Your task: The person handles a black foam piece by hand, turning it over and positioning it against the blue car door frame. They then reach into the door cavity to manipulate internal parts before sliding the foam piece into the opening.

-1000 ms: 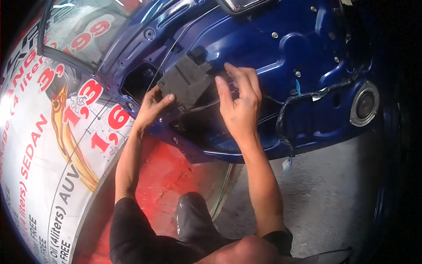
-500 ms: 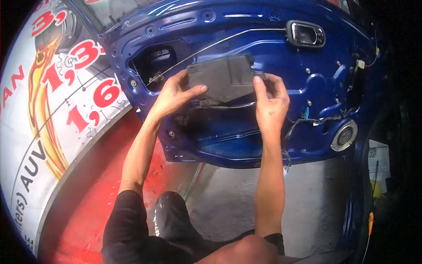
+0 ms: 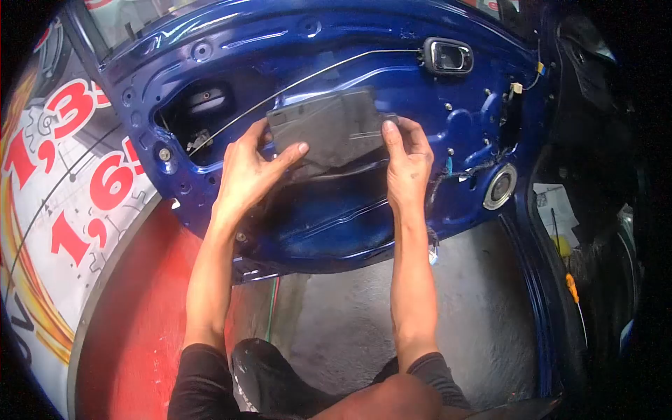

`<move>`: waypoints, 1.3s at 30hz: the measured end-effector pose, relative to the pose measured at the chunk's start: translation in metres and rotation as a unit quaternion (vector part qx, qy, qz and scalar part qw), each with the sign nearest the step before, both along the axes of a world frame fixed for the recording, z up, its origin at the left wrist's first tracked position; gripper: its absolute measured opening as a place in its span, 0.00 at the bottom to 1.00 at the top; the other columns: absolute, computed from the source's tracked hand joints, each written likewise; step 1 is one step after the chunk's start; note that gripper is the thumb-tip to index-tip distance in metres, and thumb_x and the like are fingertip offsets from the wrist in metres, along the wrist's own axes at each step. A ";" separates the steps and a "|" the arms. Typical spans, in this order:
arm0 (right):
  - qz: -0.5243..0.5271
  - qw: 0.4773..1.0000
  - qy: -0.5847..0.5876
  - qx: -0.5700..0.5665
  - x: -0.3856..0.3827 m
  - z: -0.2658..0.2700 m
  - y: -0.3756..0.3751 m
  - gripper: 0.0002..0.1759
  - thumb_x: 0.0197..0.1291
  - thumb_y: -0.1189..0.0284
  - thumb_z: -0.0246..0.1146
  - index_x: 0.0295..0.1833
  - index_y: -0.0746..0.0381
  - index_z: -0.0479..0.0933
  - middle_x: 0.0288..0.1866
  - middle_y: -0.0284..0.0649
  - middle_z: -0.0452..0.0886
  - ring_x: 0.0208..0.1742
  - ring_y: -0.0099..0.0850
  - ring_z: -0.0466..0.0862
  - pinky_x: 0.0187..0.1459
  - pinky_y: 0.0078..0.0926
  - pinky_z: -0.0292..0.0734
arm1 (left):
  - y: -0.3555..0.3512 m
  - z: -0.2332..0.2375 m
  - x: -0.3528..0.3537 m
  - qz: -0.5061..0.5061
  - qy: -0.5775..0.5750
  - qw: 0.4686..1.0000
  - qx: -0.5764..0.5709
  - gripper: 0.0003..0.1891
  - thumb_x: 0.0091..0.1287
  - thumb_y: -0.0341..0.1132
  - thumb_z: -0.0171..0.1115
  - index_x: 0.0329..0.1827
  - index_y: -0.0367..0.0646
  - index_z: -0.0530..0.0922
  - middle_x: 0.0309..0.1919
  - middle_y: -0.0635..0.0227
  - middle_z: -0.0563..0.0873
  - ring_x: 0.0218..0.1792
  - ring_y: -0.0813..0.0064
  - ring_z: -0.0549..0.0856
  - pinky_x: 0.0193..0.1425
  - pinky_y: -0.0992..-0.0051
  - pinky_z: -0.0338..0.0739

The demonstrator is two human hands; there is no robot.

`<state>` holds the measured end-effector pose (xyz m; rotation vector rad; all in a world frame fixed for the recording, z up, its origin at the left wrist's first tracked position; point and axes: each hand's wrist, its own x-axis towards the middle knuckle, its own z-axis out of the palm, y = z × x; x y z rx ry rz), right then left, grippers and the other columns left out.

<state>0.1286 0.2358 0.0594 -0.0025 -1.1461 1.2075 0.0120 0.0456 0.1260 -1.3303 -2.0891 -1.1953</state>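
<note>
A flat dark grey panel (image 3: 329,133), dusty and roughly rectangular, is held between my two hands in front of a blue car door (image 3: 280,63). My left hand (image 3: 253,164) grips its left end, thumb across the face and fingers behind. At the right end my right hand (image 3: 407,157) pinches a small tab, thumb in front. Behind the panel is a large opening (image 3: 350,217) in the door's inner metal. A thin metal rod (image 3: 301,80) runs from the inner door handle (image 3: 449,56) down to a latch opening at the left.
A round speaker (image 3: 500,186) sits low on the door's right side, near a wiring harness (image 3: 458,173). An orange-handled screwdriver (image 3: 572,288) and papers (image 3: 555,210) lie at the far right. A printed banner (image 3: 77,161) stands at the left, above red flooring (image 3: 147,301).
My view has turned right, so the door and banner sit further left. Both hands still hold the panel in front of the door, its face tilted slightly differently.
</note>
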 end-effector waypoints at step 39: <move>0.239 0.963 -0.112 0.046 -0.001 -0.042 -0.044 0.42 0.66 0.74 0.65 0.76 0.75 0.49 0.44 0.47 0.80 0.37 0.28 0.85 0.39 0.22 0.82 | 0.009 -0.004 0.004 -0.001 0.140 0.984 0.112 0.36 0.49 0.42 0.82 0.59 0.35 0.76 0.46 0.52 0.86 0.47 0.63 0.86 0.54 0.66 0.78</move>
